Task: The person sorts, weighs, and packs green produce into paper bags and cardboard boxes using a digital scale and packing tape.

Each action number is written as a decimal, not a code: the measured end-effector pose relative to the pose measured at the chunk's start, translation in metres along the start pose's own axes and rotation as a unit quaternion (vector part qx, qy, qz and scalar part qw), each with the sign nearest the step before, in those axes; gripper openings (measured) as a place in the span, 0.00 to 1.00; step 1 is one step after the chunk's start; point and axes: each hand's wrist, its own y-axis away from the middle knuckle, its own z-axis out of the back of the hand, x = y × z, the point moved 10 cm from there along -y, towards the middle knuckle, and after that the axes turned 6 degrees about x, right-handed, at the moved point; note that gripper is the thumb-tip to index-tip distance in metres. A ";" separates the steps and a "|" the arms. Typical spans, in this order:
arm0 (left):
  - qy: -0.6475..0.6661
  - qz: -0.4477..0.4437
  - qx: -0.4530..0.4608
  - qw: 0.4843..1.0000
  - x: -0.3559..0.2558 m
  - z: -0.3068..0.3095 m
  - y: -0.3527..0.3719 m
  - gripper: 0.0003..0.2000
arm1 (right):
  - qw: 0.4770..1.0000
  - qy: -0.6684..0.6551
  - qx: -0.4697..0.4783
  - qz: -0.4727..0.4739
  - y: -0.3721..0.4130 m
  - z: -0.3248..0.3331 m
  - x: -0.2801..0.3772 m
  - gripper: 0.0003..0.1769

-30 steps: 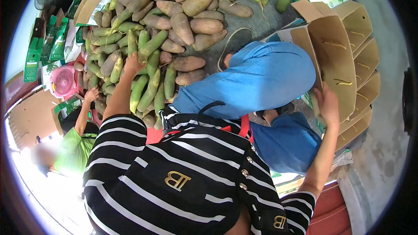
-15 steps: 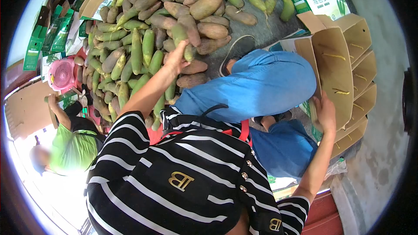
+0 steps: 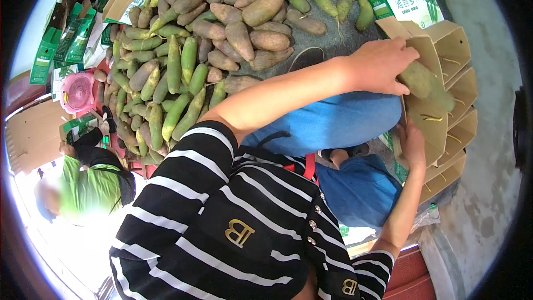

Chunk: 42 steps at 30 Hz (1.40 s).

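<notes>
My left hand is stretched across my knee to an open cardboard box. Its fingers and thumb are round the near end of a green radish, whose far end is over the box opening. My right hand holds the near side wall of the cardboard box low down, its fingertips partly hidden by the wall. Yellow ties show on the box and on the boxes behind it. A large pile of green and brownish radishes covers the floor to the left.
Several open boxes stand in a row at the right, by the grey wall. A printed green-and-white carton is behind them. A pink fan and a person in a green shirt are at the left.
My left hand has moved from the pile rightward to the box, carrying the radish. My right hand stays on the box wall. The other person's arm has lowered.
</notes>
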 end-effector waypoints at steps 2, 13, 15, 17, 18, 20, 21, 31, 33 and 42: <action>-0.006 0.018 -0.067 0.998 0.025 0.010 0.027 0.30 | 1.000 -0.004 0.007 -0.008 0.001 0.001 0.001 0.18; -0.274 0.759 -0.119 0.578 0.304 0.153 0.553 0.27 | 1.000 -0.023 0.004 -0.011 0.004 0.011 0.017 0.19; -0.121 0.818 -0.186 0.530 0.318 0.139 0.620 0.30 | 1.000 -0.009 0.003 -0.029 0.005 0.010 0.012 0.21; 0.126 0.814 -0.261 0.503 0.337 0.104 0.654 0.32 | 0.999 0.011 -0.002 -0.039 0.002 0.004 0.001 0.22; 0.122 0.815 -0.259 0.503 0.336 0.103 0.650 0.33 | 0.999 0.011 -0.005 -0.039 0.002 0.003 0.001 0.23; 0.115 0.816 -0.256 0.505 0.337 0.101 0.639 0.36 | 0.999 0.009 -0.013 -0.039 0.003 0.002 0.002 0.25; 0.107 0.810 -0.245 0.522 0.335 0.101 0.631 0.35 | 0.999 0.016 -0.015 -0.041 0.004 0.001 0.001 0.24; 0.506 0.557 -0.551 0.361 0.288 0.032 0.467 0.22 | 0.998 -0.020 0.012 -0.066 0.004 0.008 0.007 0.21; 0.505 0.551 -0.456 0.484 0.272 0.023 0.408 0.20 | 0.998 -0.025 -0.002 -0.055 0.006 0.012 0.009 0.20; 0.134 0.104 -0.090 0.981 0.064 0.057 0.068 0.28 | 0.998 0.000 0.016 -0.058 0.006 0.009 -0.002 0.18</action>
